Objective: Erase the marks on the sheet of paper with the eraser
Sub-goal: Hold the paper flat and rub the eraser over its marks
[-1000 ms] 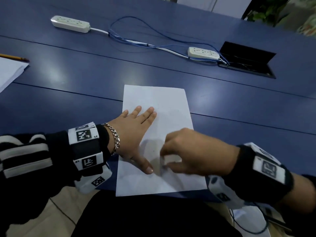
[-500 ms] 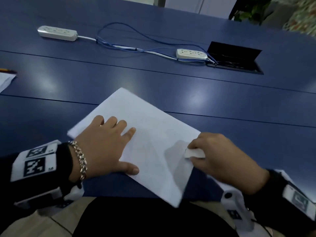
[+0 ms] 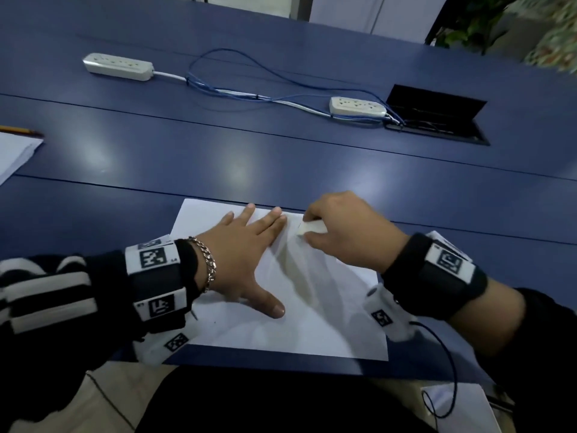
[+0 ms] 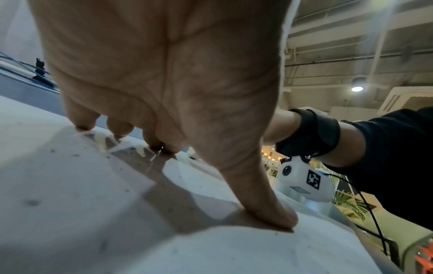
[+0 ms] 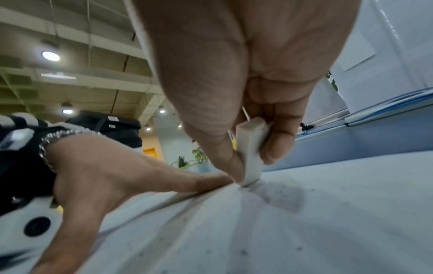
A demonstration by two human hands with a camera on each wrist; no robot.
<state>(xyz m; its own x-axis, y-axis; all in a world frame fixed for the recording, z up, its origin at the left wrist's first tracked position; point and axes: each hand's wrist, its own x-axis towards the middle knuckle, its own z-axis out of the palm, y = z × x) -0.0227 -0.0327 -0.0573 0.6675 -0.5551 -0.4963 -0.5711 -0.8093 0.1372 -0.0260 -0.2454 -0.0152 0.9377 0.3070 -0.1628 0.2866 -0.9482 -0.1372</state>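
The right hand [image 5: 234, 77] fills the upper centre of the frame, thumb and fingers pinching a white eraser [image 5: 249, 148] whose lower end touches the paper [image 5: 304, 231]. Just right of it lies a grey smudge [image 5: 283, 196], perhaps a mark. From the left, the left hand [image 5: 112, 170] presses flat on the paper.

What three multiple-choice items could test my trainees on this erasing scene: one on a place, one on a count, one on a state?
1. Where does the eraser touch the sheet of paper?
A. near its far edge
B. at its near edge
C. off the sheet

2. How many power strips lie on the table?
A. one
B. two
C. four

3. How is the left hand?
A. fist
B. flat on the sheet
C. lifted

Answers: 1 A, the right hand pinches it there; 2 B, one far left, one by the cable hatch; 3 B, fingers spread, pressing.
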